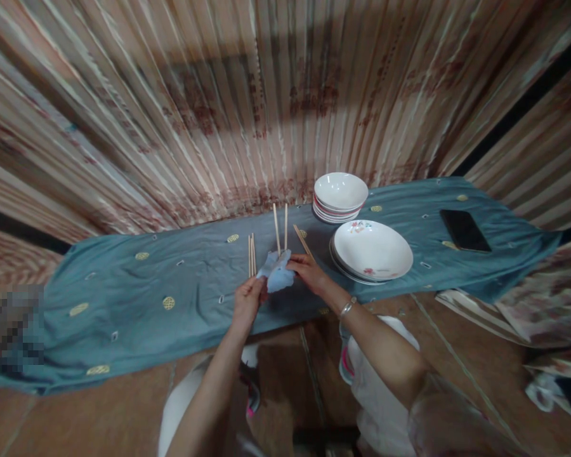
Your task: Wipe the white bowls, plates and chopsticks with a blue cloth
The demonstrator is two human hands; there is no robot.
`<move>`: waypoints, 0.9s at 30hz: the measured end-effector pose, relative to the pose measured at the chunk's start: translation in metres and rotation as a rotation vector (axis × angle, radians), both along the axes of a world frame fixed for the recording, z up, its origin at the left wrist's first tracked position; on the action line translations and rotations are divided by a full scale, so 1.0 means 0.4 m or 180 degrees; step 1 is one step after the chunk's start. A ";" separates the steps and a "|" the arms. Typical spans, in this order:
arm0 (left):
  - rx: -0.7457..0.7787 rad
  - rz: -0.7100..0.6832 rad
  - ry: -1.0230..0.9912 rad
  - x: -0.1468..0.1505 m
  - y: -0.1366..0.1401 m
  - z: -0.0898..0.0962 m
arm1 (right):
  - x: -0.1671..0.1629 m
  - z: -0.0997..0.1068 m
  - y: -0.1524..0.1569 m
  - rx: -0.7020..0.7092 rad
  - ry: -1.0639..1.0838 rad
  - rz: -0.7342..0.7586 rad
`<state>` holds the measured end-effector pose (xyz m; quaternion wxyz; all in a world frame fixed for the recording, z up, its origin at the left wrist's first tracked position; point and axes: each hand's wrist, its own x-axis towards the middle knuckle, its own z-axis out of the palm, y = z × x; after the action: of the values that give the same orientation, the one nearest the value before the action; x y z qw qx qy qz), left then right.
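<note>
Both hands hold a light blue cloth [280, 277] above the near middle of the table. My left hand [250, 297] is closed on the cloth's left side. Fingers of my right hand [308, 271] pinch its right side. Two chopsticks [276, 228] rise from the cloth, spread apart at their far tips; their lower ends are hidden in it. Just beyond my left hand lie several more chopsticks [252, 255] side by side. Another pair of chopsticks [302, 240] lies beyond my right hand, partly covered by it.
A stack of white bowls [341, 190] stands at the table's back edge. Nearer, right of my hand, is a stack of white floral plates [374, 251]. A black phone [465, 230] lies at the right. A blue-green patterned cloth [137, 304] covers the table; a curtain [219, 114] hangs behind.
</note>
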<state>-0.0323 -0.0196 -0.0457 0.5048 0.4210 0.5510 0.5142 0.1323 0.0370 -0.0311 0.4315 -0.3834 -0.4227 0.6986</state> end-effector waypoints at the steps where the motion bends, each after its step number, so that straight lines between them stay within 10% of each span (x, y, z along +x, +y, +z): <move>1: 0.0115 0.0054 0.0169 -0.011 0.003 0.001 | 0.006 0.000 0.000 0.0021 -0.0061 0.0064; 13: 0.1937 0.0624 0.3239 -0.064 0.019 0.028 | -0.005 -0.007 -0.043 -0.0503 -0.0242 0.0939; 27: 0.1874 0.0042 0.4148 -0.070 -0.014 0.011 | 0.081 -0.001 -0.018 0.0323 -0.1676 0.2093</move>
<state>-0.0603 -0.0254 -0.0413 -0.0647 0.7580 0.5813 0.2886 0.1648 0.0299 -0.0314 0.0813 -0.3718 -0.6521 0.6557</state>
